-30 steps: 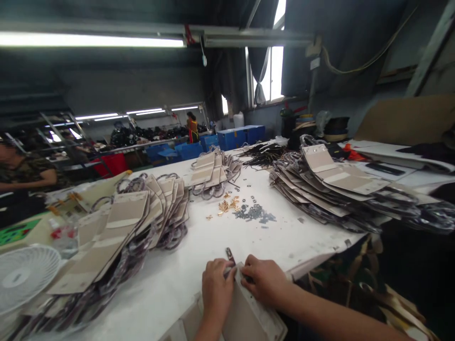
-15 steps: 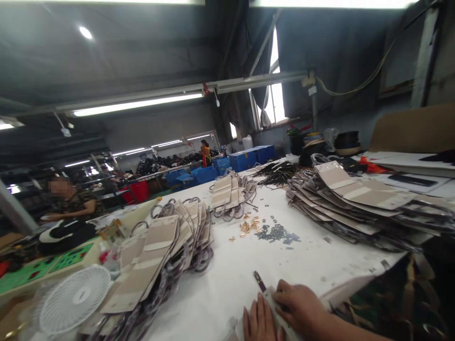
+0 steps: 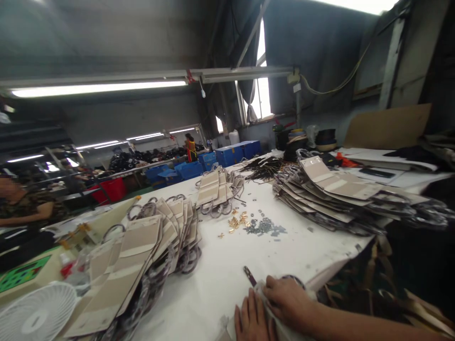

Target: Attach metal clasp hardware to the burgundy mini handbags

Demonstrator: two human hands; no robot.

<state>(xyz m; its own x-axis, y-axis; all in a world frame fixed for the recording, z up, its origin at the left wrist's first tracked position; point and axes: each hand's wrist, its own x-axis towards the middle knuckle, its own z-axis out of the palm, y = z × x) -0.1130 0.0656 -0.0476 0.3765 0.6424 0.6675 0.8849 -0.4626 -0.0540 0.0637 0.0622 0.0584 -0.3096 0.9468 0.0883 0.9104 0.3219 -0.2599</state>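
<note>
At the bottom edge, my left hand (image 3: 251, 319) lies with its fingers flat on a pale card piece (image 3: 261, 290) on the white table (image 3: 220, 270). My right hand (image 3: 288, 299) curls over the same piece right beside it, fingers closed on its edge and on a dark looped strap (image 3: 297, 279) behind the knuckles. A small dark metal clasp (image 3: 249, 275) sticks out on the table just past the fingertips. Most of the piece lies below the frame.
Fanned stacks of beige card-backed pieces lie at left (image 3: 142, 251), far centre (image 3: 215, 187) and right (image 3: 337, 194). Loose gold (image 3: 236, 221) and grey (image 3: 265, 228) fittings are scattered mid-table. A white fan (image 3: 35, 315) stands at lower left. A seated person (image 3: 21, 208) works at far left.
The view has tilted upward, so my hands sit lower and are partly cut off. They stay on the same piece; the looped strap now shows behind my right hand.
</note>
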